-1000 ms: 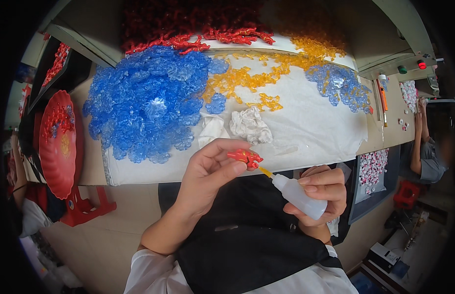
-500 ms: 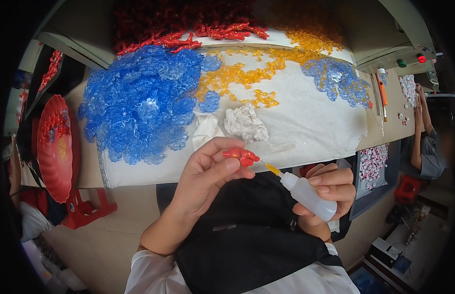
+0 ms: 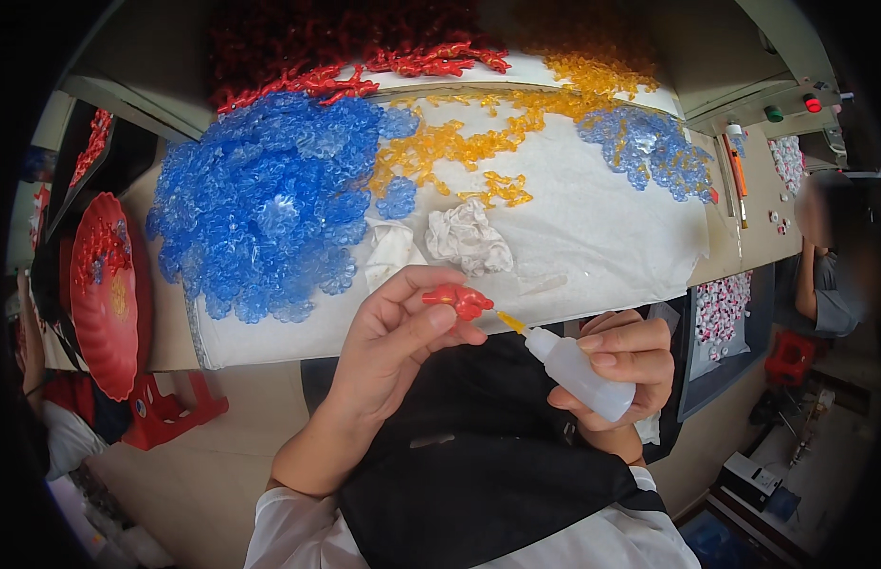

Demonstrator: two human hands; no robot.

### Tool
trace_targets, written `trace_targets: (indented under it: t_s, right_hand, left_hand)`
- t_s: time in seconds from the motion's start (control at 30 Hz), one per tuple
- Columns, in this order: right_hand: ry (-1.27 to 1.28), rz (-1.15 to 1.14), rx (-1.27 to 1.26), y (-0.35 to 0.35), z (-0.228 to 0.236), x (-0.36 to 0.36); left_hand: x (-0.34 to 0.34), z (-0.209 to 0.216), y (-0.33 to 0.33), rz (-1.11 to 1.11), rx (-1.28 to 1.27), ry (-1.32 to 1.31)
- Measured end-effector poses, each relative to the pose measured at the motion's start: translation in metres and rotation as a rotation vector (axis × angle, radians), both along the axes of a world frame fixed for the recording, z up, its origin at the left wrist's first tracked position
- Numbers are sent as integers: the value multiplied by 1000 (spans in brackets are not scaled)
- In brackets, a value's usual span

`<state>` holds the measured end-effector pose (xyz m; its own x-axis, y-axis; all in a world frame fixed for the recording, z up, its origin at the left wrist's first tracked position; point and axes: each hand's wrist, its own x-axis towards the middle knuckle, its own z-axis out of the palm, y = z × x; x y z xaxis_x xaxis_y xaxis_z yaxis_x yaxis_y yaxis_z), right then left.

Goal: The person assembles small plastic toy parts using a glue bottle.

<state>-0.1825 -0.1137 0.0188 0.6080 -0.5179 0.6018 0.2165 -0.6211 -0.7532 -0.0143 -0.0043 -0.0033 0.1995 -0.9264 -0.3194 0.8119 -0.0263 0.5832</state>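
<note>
Between thumb and fingers, my left hand (image 3: 395, 318) pinches a small red plastic figure (image 3: 459, 300). My right hand (image 3: 630, 365) is wrapped round a translucent white squeeze bottle (image 3: 587, 377), tilted with its yellow needle tip (image 3: 510, 321) pointing up and left at the figure. The tip is close to the figure's right end; whether they touch I cannot tell. Beyond my hands lie a crumpled white cloth (image 3: 469, 237) and a flatter white cloth (image 3: 391, 248) on the white-covered table (image 3: 592, 247).
A big heap of blue flower-shaped pieces (image 3: 270, 204) fills the table's left. Yellow pieces (image 3: 450, 147) and a smaller blue pile (image 3: 644, 152) lie farther back, under red figures (image 3: 435, 61) on a shelf. A red scalloped tray (image 3: 108, 322) stands left. Another person (image 3: 829, 275) is at right.
The bottle in my right hand has moved left, bringing its tip nearer the figure. My left hand keeps its pinch on the figure, shifted slightly left in view.
</note>
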Motion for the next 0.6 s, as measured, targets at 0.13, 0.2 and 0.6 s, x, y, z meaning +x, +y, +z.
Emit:
trace_targets:
  t_s: [0.13,0.2,0.6]
  right_hand:
    - [-54,-61,89,-13,0,-13]
    - [-92,-107,156,-28,-6,-19]
    - [580,-418,-470,-147,-15,-31]
  left_hand:
    - [3,-3,2,89,-39,1]
    - [8,-7,7,158,-31,6]
    - [6,-1,-4,183,-47,-224]
